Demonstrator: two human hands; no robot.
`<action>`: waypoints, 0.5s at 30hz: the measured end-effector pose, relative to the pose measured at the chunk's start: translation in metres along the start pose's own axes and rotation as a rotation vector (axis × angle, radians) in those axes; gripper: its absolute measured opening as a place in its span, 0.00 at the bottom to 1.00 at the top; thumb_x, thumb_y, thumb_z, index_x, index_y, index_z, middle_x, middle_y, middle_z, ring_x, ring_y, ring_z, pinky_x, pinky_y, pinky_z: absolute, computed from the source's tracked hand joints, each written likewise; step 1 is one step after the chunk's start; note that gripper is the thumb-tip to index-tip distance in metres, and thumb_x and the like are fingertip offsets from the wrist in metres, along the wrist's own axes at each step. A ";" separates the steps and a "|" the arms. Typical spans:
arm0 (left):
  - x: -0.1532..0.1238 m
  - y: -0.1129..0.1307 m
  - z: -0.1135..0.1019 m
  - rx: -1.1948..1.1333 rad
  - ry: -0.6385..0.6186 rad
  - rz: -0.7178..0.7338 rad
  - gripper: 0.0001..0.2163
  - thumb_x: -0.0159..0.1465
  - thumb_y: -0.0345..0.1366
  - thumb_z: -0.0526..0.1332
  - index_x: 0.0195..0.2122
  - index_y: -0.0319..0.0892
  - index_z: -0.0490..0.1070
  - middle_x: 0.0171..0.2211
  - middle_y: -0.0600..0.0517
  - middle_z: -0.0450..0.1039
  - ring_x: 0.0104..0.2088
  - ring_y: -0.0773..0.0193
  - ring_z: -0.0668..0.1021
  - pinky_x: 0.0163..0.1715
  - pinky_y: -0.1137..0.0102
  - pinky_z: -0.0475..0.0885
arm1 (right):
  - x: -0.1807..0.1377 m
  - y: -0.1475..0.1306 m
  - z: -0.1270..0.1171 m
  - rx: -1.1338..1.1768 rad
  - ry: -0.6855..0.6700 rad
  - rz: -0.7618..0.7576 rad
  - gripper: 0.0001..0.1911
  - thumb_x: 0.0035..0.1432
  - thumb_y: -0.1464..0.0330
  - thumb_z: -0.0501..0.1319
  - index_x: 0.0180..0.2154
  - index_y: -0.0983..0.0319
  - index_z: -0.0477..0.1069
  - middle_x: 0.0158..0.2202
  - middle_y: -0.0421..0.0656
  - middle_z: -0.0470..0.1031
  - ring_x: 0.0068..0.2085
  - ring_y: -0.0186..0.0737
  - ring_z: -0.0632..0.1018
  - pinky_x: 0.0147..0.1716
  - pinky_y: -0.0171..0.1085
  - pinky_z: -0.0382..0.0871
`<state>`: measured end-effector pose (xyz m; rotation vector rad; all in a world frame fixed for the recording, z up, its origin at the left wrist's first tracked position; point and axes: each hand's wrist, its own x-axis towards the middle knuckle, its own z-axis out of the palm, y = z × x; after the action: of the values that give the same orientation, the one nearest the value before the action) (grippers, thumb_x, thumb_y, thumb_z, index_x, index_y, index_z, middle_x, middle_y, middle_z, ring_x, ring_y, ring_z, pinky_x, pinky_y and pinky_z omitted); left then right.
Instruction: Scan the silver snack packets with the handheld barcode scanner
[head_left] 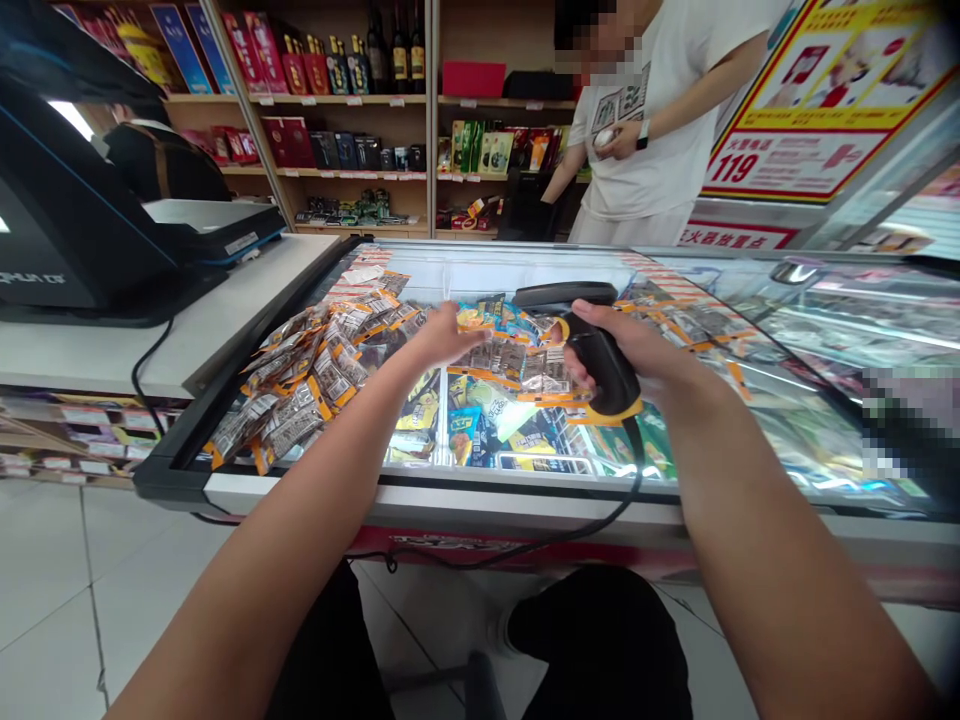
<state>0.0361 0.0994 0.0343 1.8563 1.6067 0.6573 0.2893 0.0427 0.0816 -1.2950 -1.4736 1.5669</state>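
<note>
Two hands are busy here: our right hand (637, 350) has its fingers wrapped around the grip of the black barcode scanner (592, 340), right of centre in the frame, and our left hand (439, 335) lies flat, fingers spread, on the snack packets (315, 380) piled on the glass surface (750, 400) of the freezer. We reckon those foil packets are light, crinkly and slippery, so pinching one by its sealed edge looks safest. The scanner is rigid and its cable (525, 545) dangles off the front edge, a snag risk. There's open glass toward the upper middle; the till (67, 220) crowds the left.
</note>
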 end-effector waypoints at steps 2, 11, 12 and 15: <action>-0.011 0.004 -0.001 0.255 -0.090 0.036 0.42 0.69 0.52 0.64 0.77 0.39 0.48 0.79 0.28 0.39 0.78 0.32 0.50 0.70 0.46 0.59 | 0.002 -0.001 -0.001 0.036 0.058 -0.014 0.24 0.63 0.43 0.64 0.33 0.57 0.71 0.22 0.42 0.73 0.20 0.37 0.72 0.18 0.36 0.69; -0.025 0.012 0.026 0.506 -0.210 0.200 0.46 0.64 0.65 0.61 0.78 0.51 0.49 0.78 0.34 0.47 0.78 0.28 0.48 0.72 0.40 0.50 | 0.002 -0.004 0.001 0.297 0.181 -0.077 0.20 0.71 0.49 0.58 0.36 0.58 0.71 0.23 0.39 0.70 0.21 0.33 0.69 0.21 0.32 0.66; -0.024 0.014 0.035 0.497 -0.187 0.226 0.45 0.65 0.64 0.61 0.78 0.51 0.50 0.77 0.33 0.49 0.77 0.29 0.52 0.71 0.41 0.54 | 0.002 -0.005 0.002 0.339 0.184 -0.113 0.20 0.73 0.51 0.56 0.37 0.59 0.71 0.23 0.39 0.69 0.22 0.32 0.69 0.22 0.32 0.66; -0.022 0.025 0.063 0.500 -0.080 0.285 0.42 0.65 0.61 0.62 0.75 0.51 0.55 0.72 0.36 0.58 0.73 0.33 0.60 0.69 0.45 0.59 | 0.001 -0.009 0.005 0.454 0.206 -0.188 0.20 0.76 0.54 0.51 0.37 0.59 0.70 0.23 0.38 0.65 0.23 0.32 0.66 0.24 0.31 0.63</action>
<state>0.0943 0.0679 0.0084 2.4707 1.5665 0.3006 0.2829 0.0435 0.0895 -0.9871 -1.0044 1.4833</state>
